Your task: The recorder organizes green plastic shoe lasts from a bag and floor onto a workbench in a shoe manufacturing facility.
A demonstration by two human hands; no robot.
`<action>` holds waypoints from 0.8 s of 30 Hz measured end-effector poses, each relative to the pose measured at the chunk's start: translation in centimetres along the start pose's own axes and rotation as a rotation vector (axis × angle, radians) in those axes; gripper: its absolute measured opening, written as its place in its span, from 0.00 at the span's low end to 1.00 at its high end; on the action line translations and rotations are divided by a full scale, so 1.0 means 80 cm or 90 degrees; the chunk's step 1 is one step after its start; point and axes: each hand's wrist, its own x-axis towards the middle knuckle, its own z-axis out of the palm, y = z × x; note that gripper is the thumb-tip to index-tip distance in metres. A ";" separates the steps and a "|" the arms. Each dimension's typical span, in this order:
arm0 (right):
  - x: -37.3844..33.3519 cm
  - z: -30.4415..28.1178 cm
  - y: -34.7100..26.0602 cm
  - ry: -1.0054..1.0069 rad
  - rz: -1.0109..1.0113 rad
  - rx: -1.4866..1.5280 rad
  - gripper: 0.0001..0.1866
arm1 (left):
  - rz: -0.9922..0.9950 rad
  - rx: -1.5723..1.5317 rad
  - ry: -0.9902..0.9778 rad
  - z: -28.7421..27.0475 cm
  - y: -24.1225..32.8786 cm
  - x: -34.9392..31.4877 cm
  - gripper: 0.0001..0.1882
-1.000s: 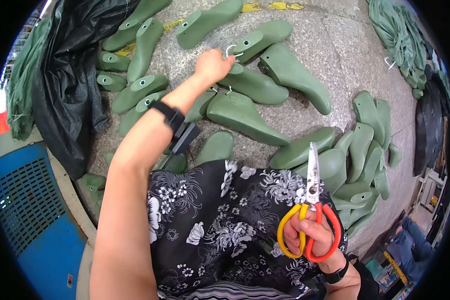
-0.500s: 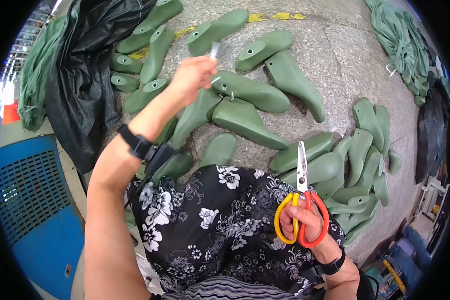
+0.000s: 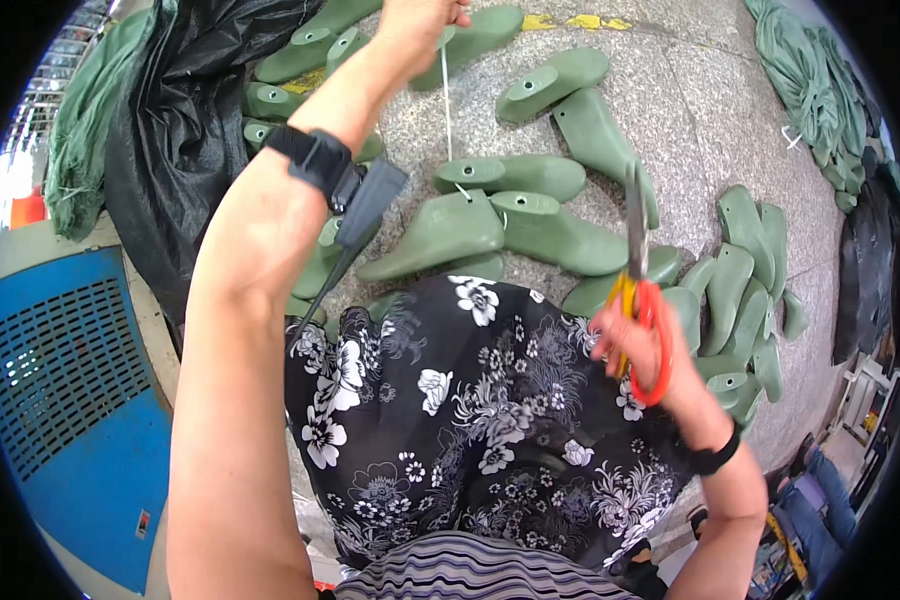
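High in the view my left hand (image 3: 420, 20) is closed on a thin white cord (image 3: 447, 105), partly cut off by the top edge. Pulled nearly straight, the cord runs down to a group of green shoe lasts lying on the floor. Among them are a far last (image 3: 510, 176), a left one (image 3: 440, 236) and a right one (image 3: 566, 238); short loops of white cord show at their holes. My right hand (image 3: 632, 338), blurred by motion, grips scissors (image 3: 637, 220) with red and yellow handles, blades pointing away from me.
More green lasts (image 3: 745, 300) are heaped at the right, others (image 3: 555, 82) farther off. Black sheeting (image 3: 175, 150) and a blue perforated panel (image 3: 65, 350) stand at the left. A bundled green sack (image 3: 810, 90) lies far right. Patterned fabric (image 3: 490, 400) covers my lap.
My left hand has moved up and away, stretching the white cord. The tied lasts have shifted and turned. My right hand has lifted the scissors away from my lap.
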 end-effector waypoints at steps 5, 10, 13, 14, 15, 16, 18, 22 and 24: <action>0.046 0.000 -0.030 0.095 -0.153 -0.213 0.12 | -0.083 0.577 0.104 -0.066 -0.085 -0.038 0.19; -0.028 0.053 -0.052 -0.077 0.098 0.106 0.11 | 0.180 0.704 -0.171 -0.073 -0.171 -0.173 0.05; -0.063 0.051 -0.037 -0.117 0.139 0.185 0.12 | 0.169 0.672 -0.294 -0.050 -0.174 -0.206 0.08; -0.065 0.050 -0.033 -0.138 0.163 0.194 0.13 | 0.135 0.727 -0.324 -0.041 -0.177 -0.216 0.10; -0.067 0.055 -0.026 -0.136 0.163 0.193 0.13 | 0.103 0.786 -0.357 -0.034 -0.175 -0.222 0.12; -0.069 0.061 -0.017 -0.111 0.139 0.254 0.13 | 0.091 0.787 -0.335 -0.027 -0.178 -0.223 0.14; -0.066 0.070 -0.011 -0.106 0.118 0.335 0.14 | 0.047 0.830 -0.349 -0.024 -0.196 -0.213 0.15; -0.051 0.066 -0.007 -0.126 0.067 0.334 0.15 | -0.126 0.870 -0.478 -0.012 -0.205 -0.172 0.13; -0.045 0.053 0.003 -0.089 0.038 0.325 0.17 | -0.155 0.923 -0.526 -0.004 -0.207 -0.168 0.12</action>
